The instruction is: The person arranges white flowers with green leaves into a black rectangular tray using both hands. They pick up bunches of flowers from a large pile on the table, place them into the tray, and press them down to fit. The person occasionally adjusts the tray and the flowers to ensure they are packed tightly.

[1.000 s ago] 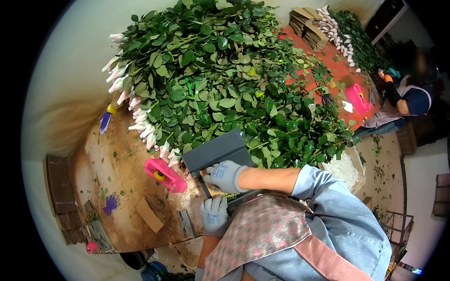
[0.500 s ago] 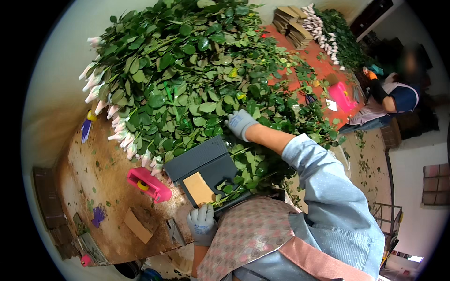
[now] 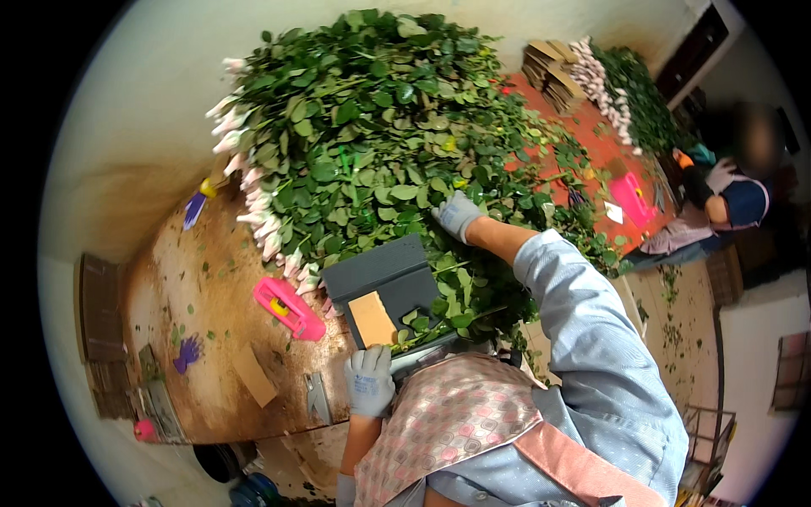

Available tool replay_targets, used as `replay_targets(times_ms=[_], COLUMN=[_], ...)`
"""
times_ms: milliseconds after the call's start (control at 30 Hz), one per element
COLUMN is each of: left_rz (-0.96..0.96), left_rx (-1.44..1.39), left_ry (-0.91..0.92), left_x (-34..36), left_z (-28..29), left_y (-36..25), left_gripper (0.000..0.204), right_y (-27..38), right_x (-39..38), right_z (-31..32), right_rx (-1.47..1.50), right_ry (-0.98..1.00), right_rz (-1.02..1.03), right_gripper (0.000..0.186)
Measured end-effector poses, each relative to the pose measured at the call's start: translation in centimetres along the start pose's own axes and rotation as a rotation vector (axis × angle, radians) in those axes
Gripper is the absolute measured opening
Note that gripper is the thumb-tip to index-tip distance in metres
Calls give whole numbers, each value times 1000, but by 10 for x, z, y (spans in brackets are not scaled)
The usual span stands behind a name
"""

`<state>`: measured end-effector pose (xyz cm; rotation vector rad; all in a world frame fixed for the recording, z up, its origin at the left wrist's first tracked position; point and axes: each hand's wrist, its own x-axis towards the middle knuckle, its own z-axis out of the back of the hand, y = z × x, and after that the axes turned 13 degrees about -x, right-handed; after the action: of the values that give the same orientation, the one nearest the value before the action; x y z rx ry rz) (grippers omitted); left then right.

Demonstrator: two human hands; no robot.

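The left hand in a pale grey glove [image 3: 369,382] bends its fingers at the near edge of the dark grey angular stand [image 3: 376,269], just beside a flat tan cardboard piece [image 3: 372,319]. The right hand in a matching glove [image 3: 458,217] touches the large heap of green leafy stems [image 3: 363,144], beyond the stand; whether either hand pinches something, I cannot tell.
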<state>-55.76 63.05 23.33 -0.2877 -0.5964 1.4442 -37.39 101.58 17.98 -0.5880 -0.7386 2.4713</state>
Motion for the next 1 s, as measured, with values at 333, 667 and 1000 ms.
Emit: replay_targets(times_ms=[333, 667, 1000], left_rz=[10, 6, 23], left_rx=[20, 0, -29], left_ry=[-69, -65, -57], left_x=[-9, -9, -14], left_z=[-10, -8, -16], left_y=[1, 3, 10], left_gripper=[38, 40, 41], right_y=[-84, -186, -60], right_x=[-4, -79, -219], right_z=[93, 213, 131], right_rx=[-171, -299, -23], right_ry=[-368, -727, -189], right_rz=[-174, -184, -171], right_gripper=[28, 28, 26])
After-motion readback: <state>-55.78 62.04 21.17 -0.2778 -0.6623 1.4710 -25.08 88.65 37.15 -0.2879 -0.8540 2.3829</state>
